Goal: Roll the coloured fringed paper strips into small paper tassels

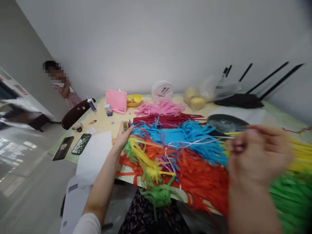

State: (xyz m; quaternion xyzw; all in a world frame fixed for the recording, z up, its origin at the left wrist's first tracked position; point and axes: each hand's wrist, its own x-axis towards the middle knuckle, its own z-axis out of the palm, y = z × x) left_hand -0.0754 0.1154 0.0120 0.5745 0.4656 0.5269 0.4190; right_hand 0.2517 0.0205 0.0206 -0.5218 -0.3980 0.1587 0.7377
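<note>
Nearest is the right hand point(260, 156), blurred, with its fingers curled closed upon a long thin white strip point(195, 141). The left hand point(123, 136) is pinching the upper end of a multicoloured bundle of soft thin strips point(143, 156), which hangs over the front edge of the pale patterned tabletop point(103, 123). Beyond this bundle lies a heap of bright blue strips point(168, 136).

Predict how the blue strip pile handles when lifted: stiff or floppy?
Probably floppy: the blue strips splay and curl loosely. Likely light, since each looks thin and ribbon-like. They may snag, as white strands lie across them.
</note>
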